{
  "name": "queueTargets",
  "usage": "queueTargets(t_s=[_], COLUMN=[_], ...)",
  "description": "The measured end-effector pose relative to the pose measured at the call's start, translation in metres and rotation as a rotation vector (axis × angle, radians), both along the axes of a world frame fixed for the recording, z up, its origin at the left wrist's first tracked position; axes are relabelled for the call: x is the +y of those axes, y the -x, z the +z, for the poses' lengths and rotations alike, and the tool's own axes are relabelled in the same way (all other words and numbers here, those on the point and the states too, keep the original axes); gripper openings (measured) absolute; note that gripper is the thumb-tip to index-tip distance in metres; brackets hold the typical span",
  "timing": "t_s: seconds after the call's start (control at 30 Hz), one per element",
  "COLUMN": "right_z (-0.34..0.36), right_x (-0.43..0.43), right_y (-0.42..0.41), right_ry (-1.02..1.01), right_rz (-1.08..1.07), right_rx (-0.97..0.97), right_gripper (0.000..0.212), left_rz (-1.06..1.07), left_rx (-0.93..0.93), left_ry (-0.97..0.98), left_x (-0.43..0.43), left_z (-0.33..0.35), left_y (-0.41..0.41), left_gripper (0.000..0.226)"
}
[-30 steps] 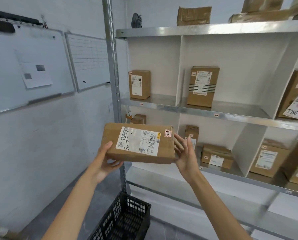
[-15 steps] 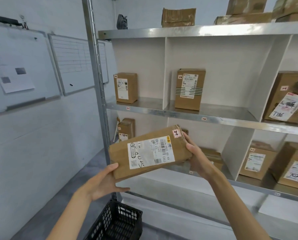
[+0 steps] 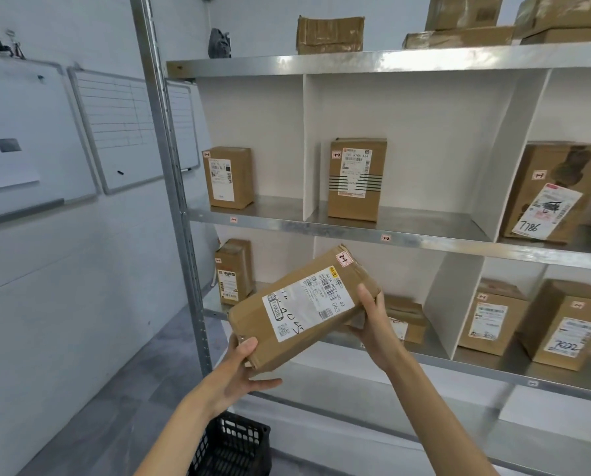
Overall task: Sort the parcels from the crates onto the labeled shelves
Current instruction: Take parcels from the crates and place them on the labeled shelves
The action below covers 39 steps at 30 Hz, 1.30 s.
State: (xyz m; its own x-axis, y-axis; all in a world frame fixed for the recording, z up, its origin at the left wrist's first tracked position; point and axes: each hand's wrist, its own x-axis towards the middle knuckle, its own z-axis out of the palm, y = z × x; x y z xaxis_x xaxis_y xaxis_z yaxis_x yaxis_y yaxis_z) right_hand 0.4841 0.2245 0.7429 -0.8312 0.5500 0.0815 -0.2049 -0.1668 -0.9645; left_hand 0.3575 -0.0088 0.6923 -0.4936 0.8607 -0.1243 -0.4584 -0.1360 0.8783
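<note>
I hold a brown cardboard parcel (image 3: 300,309) in front of the metal shelf unit (image 3: 383,239), tilted with its right end up. A white shipping label faces me and a small pink tag at its top right corner reads 1-2. My left hand (image 3: 244,367) grips the lower left corner, thumb on the front face. My right hand (image 3: 373,321) grips the right end. The shelf edge above carries small tags marked 1-1 (image 3: 233,219) and 1-2 (image 3: 385,238). A tall parcel (image 3: 355,178) tagged 1-2 stands in that middle compartment.
Other brown parcels stand in the left, right and lower compartments and on the shelf top. A black plastic crate (image 3: 234,448) sits on the grey floor below my arms. Whiteboards (image 3: 115,132) hang on the left wall beside the shelf's upright post (image 3: 170,187).
The parcel has tipped from level to right end up and come lower. The view has moved closer to the shelf and turned slightly left.
</note>
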Motion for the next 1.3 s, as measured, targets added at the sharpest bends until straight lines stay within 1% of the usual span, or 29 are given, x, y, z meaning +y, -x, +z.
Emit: queueTargets(t_s=[0.07,0.13,0.23,0.3,0.37,0.47,0.53,0.63,0.7,0.73,0.77,0.87,0.93,1.1,1.2,1.3], right_z=[0.004,0.009,0.018,0.019,0.019,0.015,0.009,0.0,-0.003,-0.003,-0.004,-0.007,-0.012,-0.024,-0.028,-0.032], right_x=[0.005,0.014,0.031,0.036,0.033,0.024,0.018,0.013,0.011,0.011,0.012,0.018,0.024,0.03,0.03,0.03], right_y=[0.002,0.001,-0.005,-0.005,-0.001,0.007,0.01,0.012,0.015,0.017,0.02,0.034,0.044,0.069,0.084,0.098], right_ry=[-0.001,-0.022,-0.051,-0.08,-0.096,-0.077,-0.08,-0.143,-0.173,-0.186,-0.188,-0.17,-0.184,-0.201,-0.213,-0.208], right_rz=[-0.094,-0.127,-0.127,-0.128,-0.137,-0.14,-0.113,-0.107,-0.128,-0.138,-0.142,-0.137,-0.107,0.013,0.097,0.122], right_rx=[0.04,0.075,0.097,0.096,0.1,0.109,0.091,0.058,0.042,0.047,0.057,0.068,0.056,-0.012,-0.037,-0.046], right_gripper=[0.084,0.078,0.076,0.075,0.077,0.085,0.086,0.076,0.076,0.076,0.075,0.07,0.073,0.076,0.082,0.077], left_rz=[0.007,0.027,-0.008,-0.075,-0.151,-0.173,-0.136,-0.096,-0.09,-0.07,-0.048,0.039,0.107,0.259,0.311,0.363], left_rx=[0.046,0.126,0.219,0.239,0.236,0.189,0.214,0.222,0.349,0.417,0.446,0.471,0.506,0.552,0.583,0.619], left_ry=[0.055,0.126,0.171,0.187,0.201,0.178,0.202,0.272,0.354,0.383,0.387,0.314,0.289,0.312,0.364,0.418], left_x=[0.007,0.009,0.009,0.015,0.026,0.046,0.057,0.07,0.077,0.08,0.083,0.089,0.091,0.091,0.09,0.087], left_z=[0.003,0.009,0.017,0.021,0.02,0.008,0.0,-0.006,-0.006,-0.005,-0.004,0.0,0.0,-0.008,-0.013,-0.015], left_y=[-0.006,-0.006,-0.003,-0.005,-0.01,-0.025,-0.034,-0.038,-0.034,-0.031,-0.028,-0.018,-0.01,0.019,0.035,0.045], left_gripper=[0.105,0.11,0.106,0.107,0.103,0.088,0.088,0.091,0.089,0.086,0.082,0.068,0.062,0.036,0.034,0.035])
